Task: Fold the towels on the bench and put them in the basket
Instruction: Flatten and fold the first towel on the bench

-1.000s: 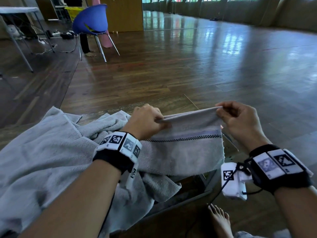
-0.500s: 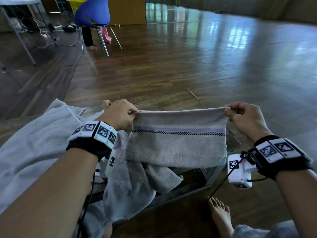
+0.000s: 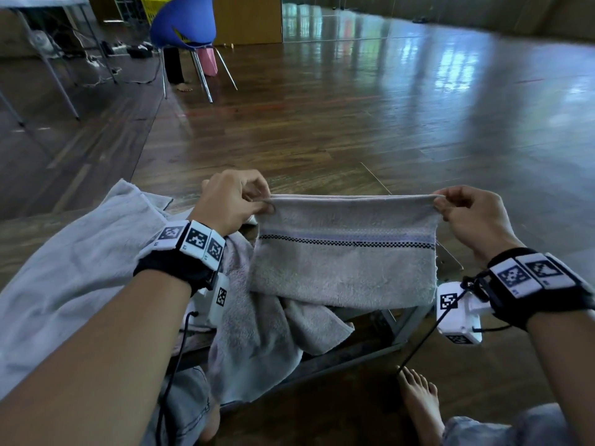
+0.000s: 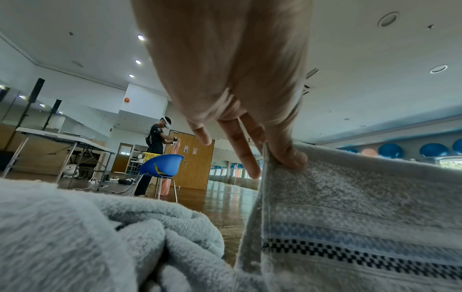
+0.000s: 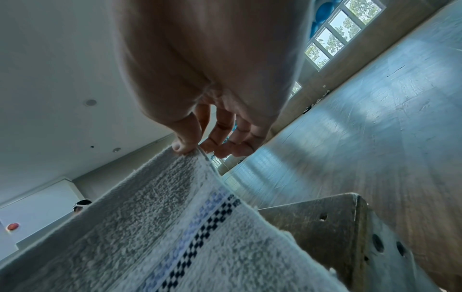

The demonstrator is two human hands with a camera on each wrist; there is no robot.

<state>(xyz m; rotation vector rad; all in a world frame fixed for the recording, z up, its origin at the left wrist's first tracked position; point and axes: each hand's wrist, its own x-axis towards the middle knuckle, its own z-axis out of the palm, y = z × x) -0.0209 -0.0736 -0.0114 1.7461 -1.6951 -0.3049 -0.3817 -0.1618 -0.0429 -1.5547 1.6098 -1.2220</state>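
Observation:
A beige towel (image 3: 344,259) with a blue band and a black checked stripe hangs stretched between my two hands above the bench (image 3: 399,329). My left hand (image 3: 257,202) pinches its upper left corner between thumb and finger; the left wrist view shows the thumb (image 4: 287,156) pressed on the towel's (image 4: 362,207) edge. My right hand (image 3: 442,202) pinches the upper right corner, its thumb (image 5: 183,146) on the towel's (image 5: 160,227) hem. The towel's lower part trails down onto the bench. A larger light grey towel (image 3: 74,252) lies crumpled on the bench at the left. No basket near me is in view.
The bench's metal frame (image 5: 350,233) shows under the towel at the right. My bare right foot (image 3: 418,400) rests on the wooden floor. Far back left stand a blue chair (image 3: 185,27), a folding table (image 3: 38,4) and another person (image 4: 156,138) by a yellow basket.
My hands have moved apart and the beige towel's top edge is now pulled out wide and taut. The left hand slid left along the hem; the view tipped down.

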